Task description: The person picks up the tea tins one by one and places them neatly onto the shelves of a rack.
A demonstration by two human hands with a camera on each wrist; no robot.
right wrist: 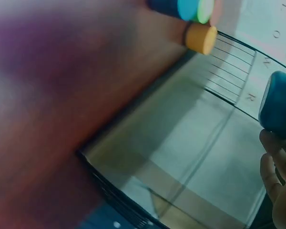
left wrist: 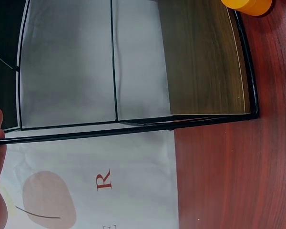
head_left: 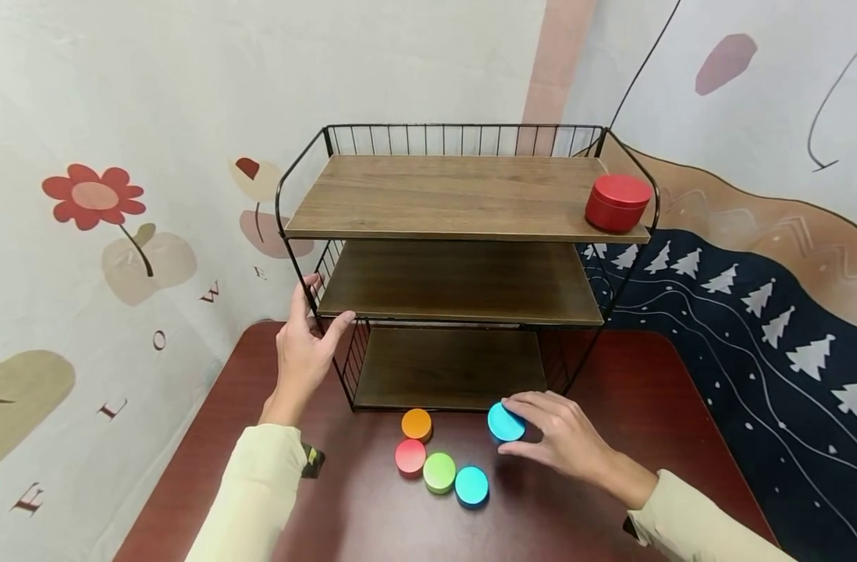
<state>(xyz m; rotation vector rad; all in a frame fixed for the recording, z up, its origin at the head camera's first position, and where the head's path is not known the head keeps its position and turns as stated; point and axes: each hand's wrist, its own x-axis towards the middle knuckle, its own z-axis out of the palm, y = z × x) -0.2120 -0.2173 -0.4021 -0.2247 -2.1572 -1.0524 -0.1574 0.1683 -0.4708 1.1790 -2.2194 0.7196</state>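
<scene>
One blue cylinder (head_left: 503, 427) pinched between thumb and fingers of right hand (head_left: 560, 433), at fingertips, just before front edge of bottom shelf (head_left: 448, 367). Left hand (head_left: 304, 357) grips left side of rack (head_left: 442, 195). Step, judged: carrying cylinder. Next move likely calls for steady pinch, clearance over shelf edge. Orange (head_left: 417, 425), red (head_left: 410, 457), green (head_left: 439, 472), second blue cylinders (head_left: 472, 485) grouped on table (head_left: 681, 445), left of grip.

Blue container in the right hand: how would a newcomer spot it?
Find the three-tiered shelf unit. Before its lowest board, toward the right, the right hand pinches the blue container. Another blue container stands beside a green one; only this blue one is held.
</scene>
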